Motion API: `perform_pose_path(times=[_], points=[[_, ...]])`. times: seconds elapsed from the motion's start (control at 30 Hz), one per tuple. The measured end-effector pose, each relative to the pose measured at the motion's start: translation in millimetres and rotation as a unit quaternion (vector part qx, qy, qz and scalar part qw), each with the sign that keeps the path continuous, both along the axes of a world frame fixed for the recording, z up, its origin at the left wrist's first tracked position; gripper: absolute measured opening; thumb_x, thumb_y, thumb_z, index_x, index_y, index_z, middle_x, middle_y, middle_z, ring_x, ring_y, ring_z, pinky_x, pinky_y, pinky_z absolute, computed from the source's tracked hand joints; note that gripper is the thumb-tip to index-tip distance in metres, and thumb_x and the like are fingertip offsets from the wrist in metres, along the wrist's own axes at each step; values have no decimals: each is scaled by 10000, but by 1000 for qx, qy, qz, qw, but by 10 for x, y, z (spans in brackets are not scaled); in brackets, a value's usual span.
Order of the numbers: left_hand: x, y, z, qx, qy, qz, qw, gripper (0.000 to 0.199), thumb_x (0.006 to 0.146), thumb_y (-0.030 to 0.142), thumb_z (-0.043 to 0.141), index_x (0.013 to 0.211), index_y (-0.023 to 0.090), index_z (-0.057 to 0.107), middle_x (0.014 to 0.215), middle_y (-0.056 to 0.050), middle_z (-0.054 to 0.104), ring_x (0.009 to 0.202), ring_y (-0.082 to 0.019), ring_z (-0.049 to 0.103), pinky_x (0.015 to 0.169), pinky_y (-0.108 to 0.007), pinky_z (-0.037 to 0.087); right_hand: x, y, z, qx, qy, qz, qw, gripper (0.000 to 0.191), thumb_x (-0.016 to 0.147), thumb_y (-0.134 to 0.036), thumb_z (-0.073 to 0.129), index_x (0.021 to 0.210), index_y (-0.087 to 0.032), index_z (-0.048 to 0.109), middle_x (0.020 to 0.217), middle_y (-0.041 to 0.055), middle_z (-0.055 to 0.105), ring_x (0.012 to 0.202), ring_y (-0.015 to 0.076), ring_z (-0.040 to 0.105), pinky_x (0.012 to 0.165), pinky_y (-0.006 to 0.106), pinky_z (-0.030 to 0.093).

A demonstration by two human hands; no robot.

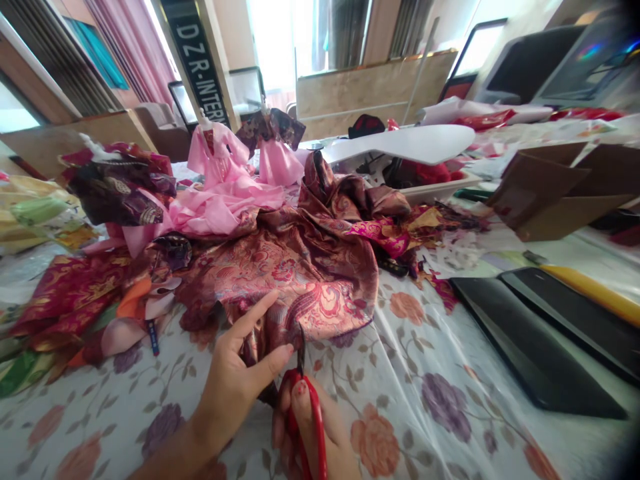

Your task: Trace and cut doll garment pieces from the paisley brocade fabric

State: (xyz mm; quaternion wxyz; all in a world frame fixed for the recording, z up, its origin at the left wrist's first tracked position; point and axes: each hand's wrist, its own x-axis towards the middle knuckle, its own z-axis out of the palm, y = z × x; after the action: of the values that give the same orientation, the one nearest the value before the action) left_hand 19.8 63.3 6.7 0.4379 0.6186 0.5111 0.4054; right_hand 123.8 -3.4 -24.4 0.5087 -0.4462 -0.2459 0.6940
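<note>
A large piece of brownish-pink brocade fabric [285, 257], patterned with swirls, lies rumpled in front of me. My left hand [233, 373] is at its near edge, index finger stretched over the cloth and thumb against a fold. The other fingers of that hand are hidden, seemingly beneath the fabric. To its right, my right hand [313, 433] grips a pair of scissors [320, 427] by red handles. Their dark blades point away from me and meet the cloth's near edge close to my left thumb. How far apart the blades are is hard to see.
A floral tablecloth [400, 427] under clear plastic covers the table. Small pink dresses [217, 157] stand behind the brocade. Magenta-gold cloth [75, 293] and ribbon scraps lie left. Dark flat panels [535, 347], a cardboard box [555, 190] and a white board [400, 143] are at right.
</note>
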Motion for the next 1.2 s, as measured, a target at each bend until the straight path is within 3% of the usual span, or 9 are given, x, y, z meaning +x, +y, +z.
perform_pose_path(times=[0.3,0.63,0.87,1.2], points=[[-30,-13,-23,-2,-10,-18,1000,596,789,263,699,1341,345,488,1305,61,591,1158,-157,574,953,-195,462,98,-50,34,-23,18,27,999,605,674,-775,564,710,-175,491,517,-19,522,408,48,392,404,157,287],[-12,-27,5,-17,10,-11,1000,622,753,284,716,1340,274,513,1097,8,693,939,-182,654,784,-215,538,141,37,-5,16,16,58,998,588,737,-766,492,742,-178,488,511,-41,492,375,50,373,357,155,283],[-10,-23,15,-25,10,0,1000,635,732,300,729,1332,277,524,1063,1,697,923,-197,652,760,-232,544,122,31,12,2,18,42,999,610,704,-792,499,702,-184,454,472,-53,453,364,37,326,352,146,227],[6,-14,31,-17,7,-8,1000,601,751,278,713,1323,278,530,1188,6,660,1040,-191,626,906,-256,498,77,17,-8,-2,0,9,1000,608,688,-801,508,635,-201,423,447,-57,393,382,58,294,400,203,170]])
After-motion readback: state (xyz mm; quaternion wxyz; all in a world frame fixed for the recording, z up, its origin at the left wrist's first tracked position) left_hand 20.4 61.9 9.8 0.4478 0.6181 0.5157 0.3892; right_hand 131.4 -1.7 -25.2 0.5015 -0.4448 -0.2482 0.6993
